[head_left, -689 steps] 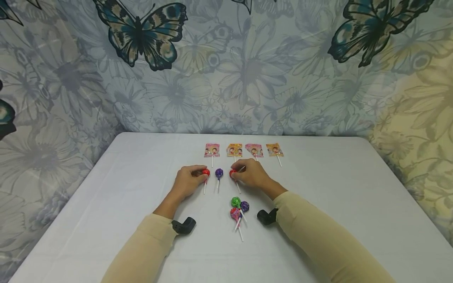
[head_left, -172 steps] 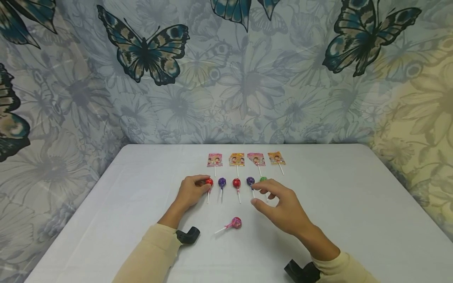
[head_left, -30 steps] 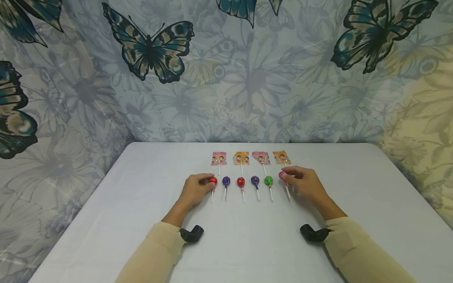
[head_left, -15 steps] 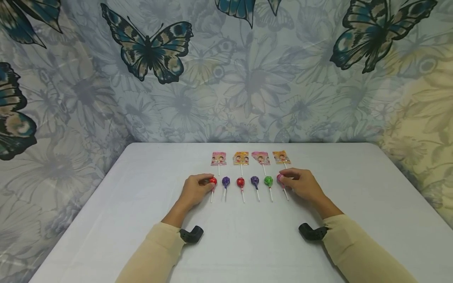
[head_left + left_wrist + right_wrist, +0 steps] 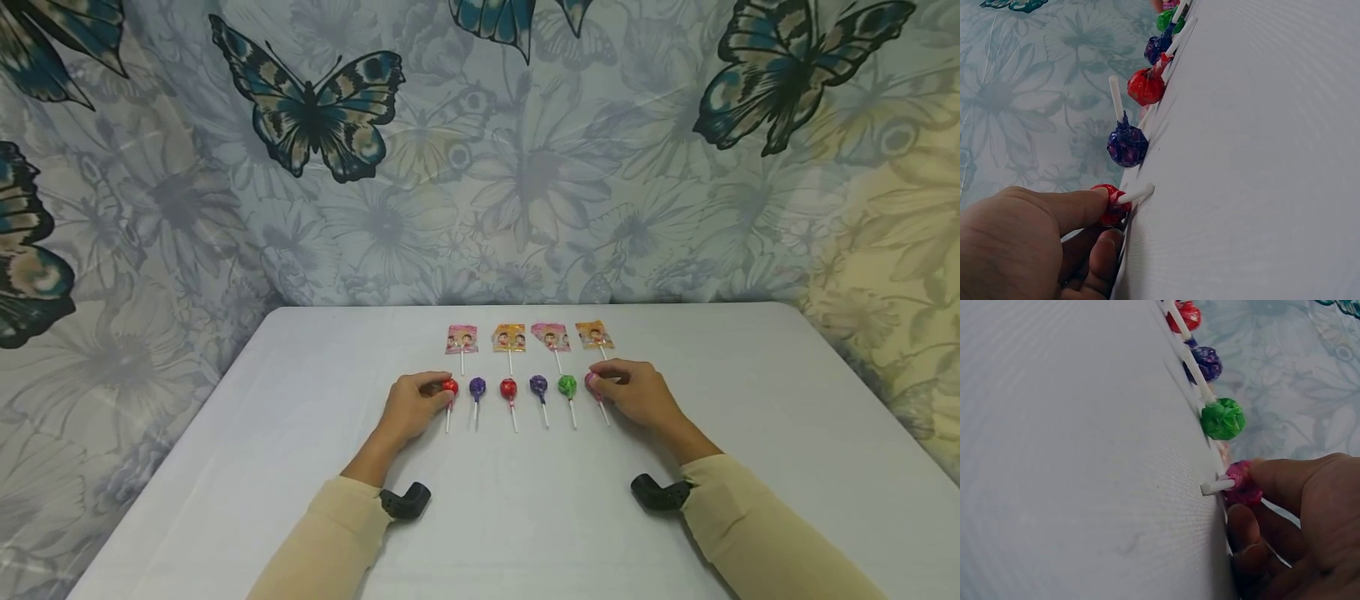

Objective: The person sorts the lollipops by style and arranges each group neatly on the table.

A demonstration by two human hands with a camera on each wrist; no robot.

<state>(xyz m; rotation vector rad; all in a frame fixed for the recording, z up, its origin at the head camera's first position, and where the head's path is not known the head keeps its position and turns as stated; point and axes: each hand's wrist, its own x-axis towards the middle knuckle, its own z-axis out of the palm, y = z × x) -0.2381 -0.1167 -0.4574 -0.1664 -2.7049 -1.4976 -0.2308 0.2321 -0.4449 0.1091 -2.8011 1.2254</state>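
At the left end of a row of round lollipops, my left hand (image 5: 411,407) pinches a red lollipop (image 5: 1117,204) by its wrapped head, thumb on one side and fingers on the other. My right hand (image 5: 639,392) pinches a pink lollipop (image 5: 1244,482) at the right end, its white stick pointing toward me. Between the hands lie a purple lollipop (image 5: 477,387), a second red lollipop (image 5: 508,389), another purple lollipop (image 5: 538,384) and a green lollipop (image 5: 567,386), all with sticks toward me.
Behind them is a row of flat-packed lollipops: a pink packet (image 5: 461,340), an orange packet (image 5: 509,338), a second pink packet (image 5: 551,337) and a second orange packet (image 5: 595,335). Everything lies on a white-covered table (image 5: 495,517) against a butterfly-patterned backdrop (image 5: 540,208).
Since the older frames, the loose lollipops nearer me have joined the row, the pink one last. Over the last second my right hand has shifted it slightly left; the left hand stays put.
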